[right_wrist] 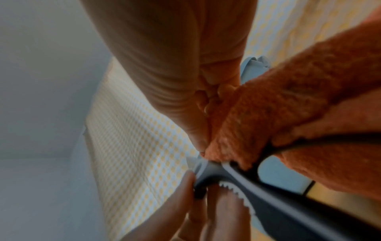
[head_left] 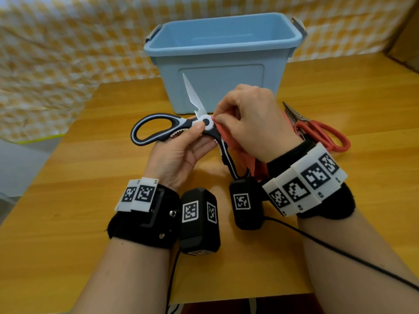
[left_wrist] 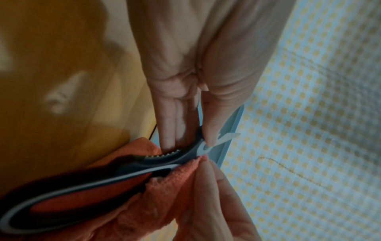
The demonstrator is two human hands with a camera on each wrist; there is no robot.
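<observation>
Black-and-white kitchen scissors (head_left: 158, 128) are held above the wooden table (head_left: 90, 177), handles spread, one steel blade (head_left: 192, 96) pointing up and away. My left hand (head_left: 188, 143) pinches them at the pivot, thumb on the white pivot disc (head_left: 206, 122), fingers underneath. My right hand (head_left: 247, 121) pinches an orange cloth (head_left: 229, 139) against the scissors just right of the pivot. In the left wrist view the cloth (left_wrist: 171, 179) bunches around the dark handle (left_wrist: 103, 182). The right wrist view shows the cloth (right_wrist: 278, 106) draped over the handle's toothed inner edge (right_wrist: 239, 194).
An open, empty light-blue plastic bin (head_left: 222, 57) stands right behind the hands. Red-handled scissors (head_left: 317, 132) lie on the table to the right. A yellow checkered cloth (head_left: 56, 53) covers the backdrop. The table's left edge falls away near the left forearm.
</observation>
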